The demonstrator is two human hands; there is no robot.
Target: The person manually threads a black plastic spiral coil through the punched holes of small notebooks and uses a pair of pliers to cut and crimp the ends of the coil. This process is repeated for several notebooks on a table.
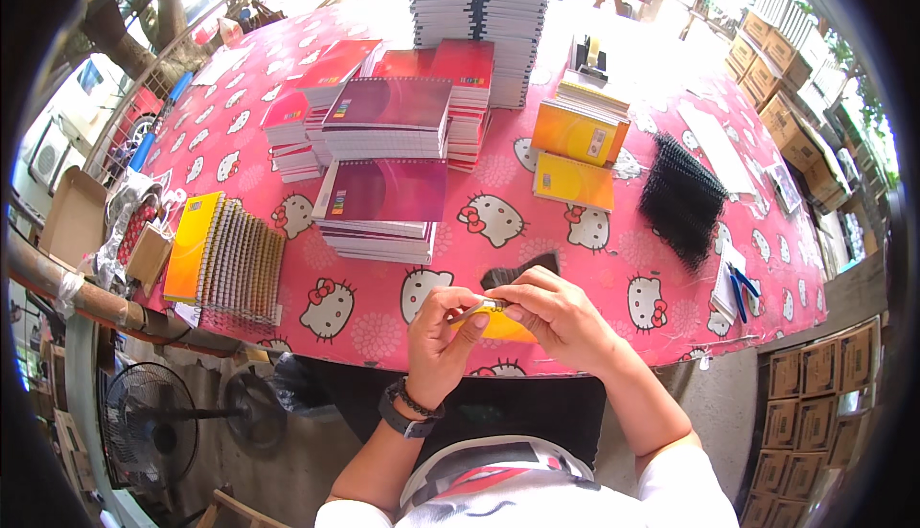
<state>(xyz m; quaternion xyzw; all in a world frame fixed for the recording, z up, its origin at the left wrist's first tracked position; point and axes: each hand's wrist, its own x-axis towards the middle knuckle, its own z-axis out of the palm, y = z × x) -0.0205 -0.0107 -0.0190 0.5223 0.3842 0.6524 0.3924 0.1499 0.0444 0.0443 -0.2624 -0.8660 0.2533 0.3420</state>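
Close to the table's front edge, my left hand and my right hand are closed on a small yellow notebook. Their fingertips almost meet at its upper edge, where a short piece of coil seems to show. My fingers hide most of the cover. Just beyond them lies a dark, flat piece whose kind I cannot make out. To the right rests a heap of black plastic binding coils, and blue-handled pliers lie nearer the table's right edge.
Purple notebooks and red ones stand in stacks left of centre. Spiral-bound yellow notebooks sit at the left edge. Yellow notebooks and a tape dispenser are right of centre. Tall notebook piles rise behind on the pink tablecloth.
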